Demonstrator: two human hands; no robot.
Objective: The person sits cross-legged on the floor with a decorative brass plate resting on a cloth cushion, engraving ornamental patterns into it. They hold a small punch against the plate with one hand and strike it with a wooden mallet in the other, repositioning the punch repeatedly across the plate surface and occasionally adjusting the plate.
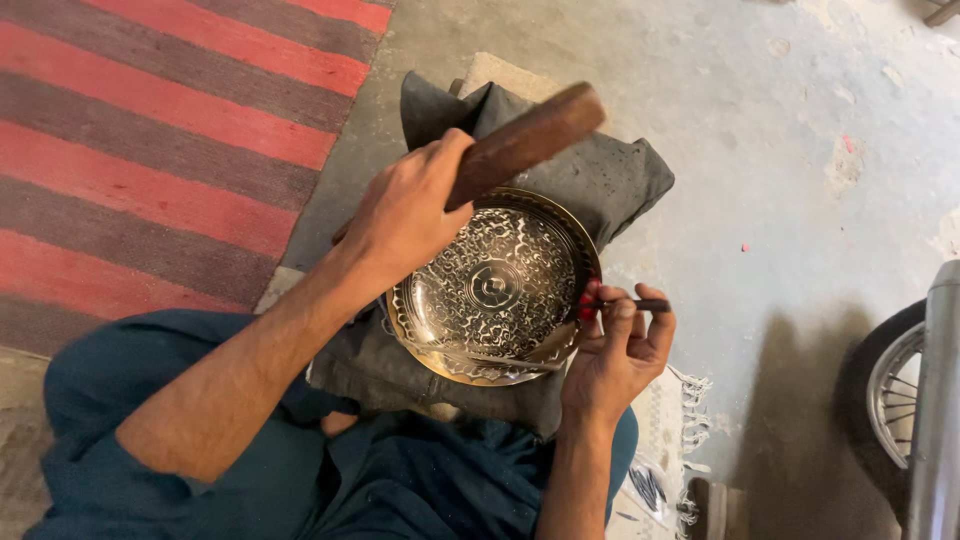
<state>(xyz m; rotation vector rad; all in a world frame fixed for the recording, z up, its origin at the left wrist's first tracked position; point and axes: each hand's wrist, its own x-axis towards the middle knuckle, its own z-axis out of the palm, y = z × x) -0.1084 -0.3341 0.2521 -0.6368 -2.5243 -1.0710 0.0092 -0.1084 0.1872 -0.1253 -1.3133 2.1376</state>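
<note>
Teal cloth (400, 480) over the person's lap fills the bottom of the view, and both forearms reach forward out of it. On the lap sits a folded dark grey cushion (610, 180), and on that cushion rests a round brass plate (495, 290), its face covered in fine engraved patterns ringed about a small central circle.

From where I stand, the left hand (405, 215) is wrapped tightly around the handle of a wooden mallet (525, 143), whose blunt brown end is raised above the plate's far rim and tilts up to the right. The right hand (615, 350) sits at the plate's right edge, fingers pinched narrowly round a thin dark chisel (640, 305) with a red band near its tip; the tip lies against the plate's rim. The mallet is above the chisel and not touching it.

To the left, a rug (150, 150) with red and brownish stripes lies on the concrete floor (780, 150). At the right edge, part of a spoked wheel (895, 390) shows beside a grey metal tube (940, 400). A fringed pale mat (680, 410) peeks out beneath the right wrist.
</note>
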